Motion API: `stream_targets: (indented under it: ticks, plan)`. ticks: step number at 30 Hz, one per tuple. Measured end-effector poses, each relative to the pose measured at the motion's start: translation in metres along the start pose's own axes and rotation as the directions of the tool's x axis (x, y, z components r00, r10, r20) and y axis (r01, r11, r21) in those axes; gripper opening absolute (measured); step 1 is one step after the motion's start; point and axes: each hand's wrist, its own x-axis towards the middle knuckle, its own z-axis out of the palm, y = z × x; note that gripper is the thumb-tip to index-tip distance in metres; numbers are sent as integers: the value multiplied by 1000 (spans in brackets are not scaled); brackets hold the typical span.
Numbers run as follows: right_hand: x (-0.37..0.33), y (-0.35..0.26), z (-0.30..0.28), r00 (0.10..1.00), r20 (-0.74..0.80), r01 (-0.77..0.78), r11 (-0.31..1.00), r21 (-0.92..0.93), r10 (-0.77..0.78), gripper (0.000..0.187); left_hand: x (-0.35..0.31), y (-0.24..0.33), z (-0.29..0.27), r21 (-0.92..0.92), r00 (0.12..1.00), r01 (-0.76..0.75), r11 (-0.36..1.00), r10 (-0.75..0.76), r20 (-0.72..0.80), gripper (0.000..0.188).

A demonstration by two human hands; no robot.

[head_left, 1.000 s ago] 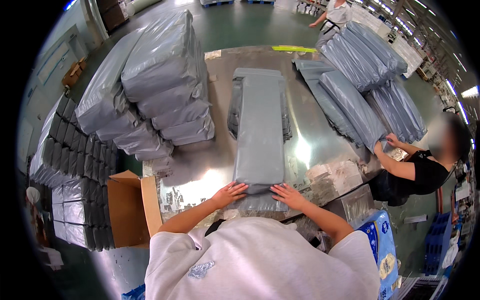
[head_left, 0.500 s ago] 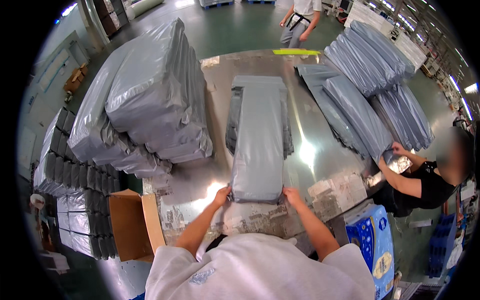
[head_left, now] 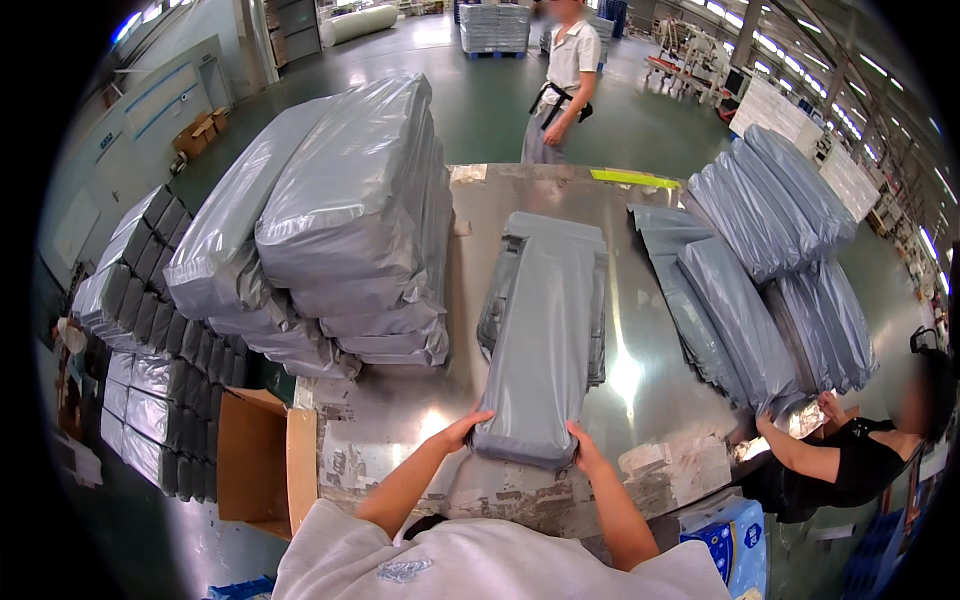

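A long, filled grey plastic bag (head_left: 540, 330) lies lengthwise in front of me, its near end between my hands. My left hand (head_left: 464, 431) grips the near left corner, thumb on top and fingers partly hidden beneath. At the near right corner, my right hand (head_left: 584, 446) holds the side edge, its fingertips mostly out of sight. Under the bag, flat grey bags (head_left: 597, 350) stick out on both sides. All of this rests on a shiny metal table (head_left: 640, 330).
Large stacks of filled grey bags (head_left: 340, 200) stand at left. More grey bags (head_left: 730, 310) lie at right, where a co-worker's hands (head_left: 800, 410) touch them. An open cardboard box (head_left: 255, 455) is at lower left, a blue package (head_left: 735, 550) at lower right. Another person (head_left: 570, 80) stands beyond the table.
My view has tilted up, so the table sits lower in the picture. My left hand's thumb now lies over the bag's corner. The person beyond the table appears farther left.
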Motion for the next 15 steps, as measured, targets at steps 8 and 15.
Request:
stream_targets:
  ticks: [8,15]
  plan:
    - [-64,-29,64,999,1,-43,996,-72,43,55,-78,49,29,-26,996,-2,1000,0,-89,56]
    - [-169,-1,117,952,143,-262,962,-82,272,54,-214,30,48,4,978,90,996,-88,-189,65]
